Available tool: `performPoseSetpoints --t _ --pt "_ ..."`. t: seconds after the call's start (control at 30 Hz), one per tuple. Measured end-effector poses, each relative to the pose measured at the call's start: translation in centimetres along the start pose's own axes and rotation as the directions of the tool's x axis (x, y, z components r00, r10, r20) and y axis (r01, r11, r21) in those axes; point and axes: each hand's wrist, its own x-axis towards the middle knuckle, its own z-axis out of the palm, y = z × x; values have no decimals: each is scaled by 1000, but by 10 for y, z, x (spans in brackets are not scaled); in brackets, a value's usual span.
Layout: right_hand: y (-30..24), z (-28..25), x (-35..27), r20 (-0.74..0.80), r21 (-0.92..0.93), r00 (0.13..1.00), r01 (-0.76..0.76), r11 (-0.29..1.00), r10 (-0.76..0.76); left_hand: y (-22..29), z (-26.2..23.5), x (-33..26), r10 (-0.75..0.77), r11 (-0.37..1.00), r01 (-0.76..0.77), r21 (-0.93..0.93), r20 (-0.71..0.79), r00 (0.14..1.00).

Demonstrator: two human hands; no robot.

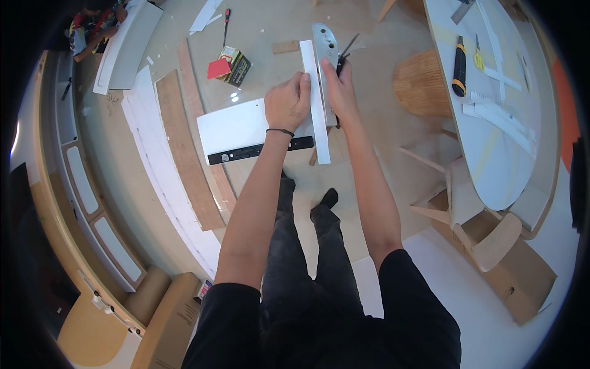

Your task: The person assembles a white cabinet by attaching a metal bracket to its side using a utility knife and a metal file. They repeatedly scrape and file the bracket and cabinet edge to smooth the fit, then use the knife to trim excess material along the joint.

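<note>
Glossy floor [123, 178] everywhere beneath us, and it's busy! To our left runs a low cabinet [83, 181] with pale door panels; alongside lie a long white sheet [150, 135] and brown planks [184, 150], hemming that side in. Up at the far left, another person [92, 34] is next to a long white piece [132, 46]. Across to our right, a wooden stool [421, 80] and a pale chair [464, 184] crowd the edge of the white surface [498, 166], which carries a black-and-yellow cutter [459, 66], yellow scissors [479, 58] and loose white strips. Flat cardboard [510, 277] sprawls below the chair.

Containers now: one small green-and-black box [236, 69] sits on the floor with a red card [219, 69] against it, contents too small for us to make out; a red-handled screwdriver [227, 24] lies just beyond.

And centre stage, the narrow white strip [316, 117] stands between our hands! Our left hand [287, 101] pinches its edge, above a white panel [236, 126] with a black edge. Our right hand [340, 86] is closed around a black-handled tool [345, 56], thumb against a pale holed piece [324, 40].
</note>
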Motion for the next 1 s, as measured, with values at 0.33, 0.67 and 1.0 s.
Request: performPoseSetpoints --t 0.33,0.67,1.0 --pt "2 -10 -38 20 -72 997 -78 994 80 -3 4 4 32 999 -32 1 -24 999" --pt "-5 -18 -93 -62 -263 994 -102 959 89 -4 9 -1 37 999 -37 4 -93 995" --pt "11 -32 -127 -13 -102 990 -141 985 141 -2 11 -7 3 997 -8 -72 -61 998"
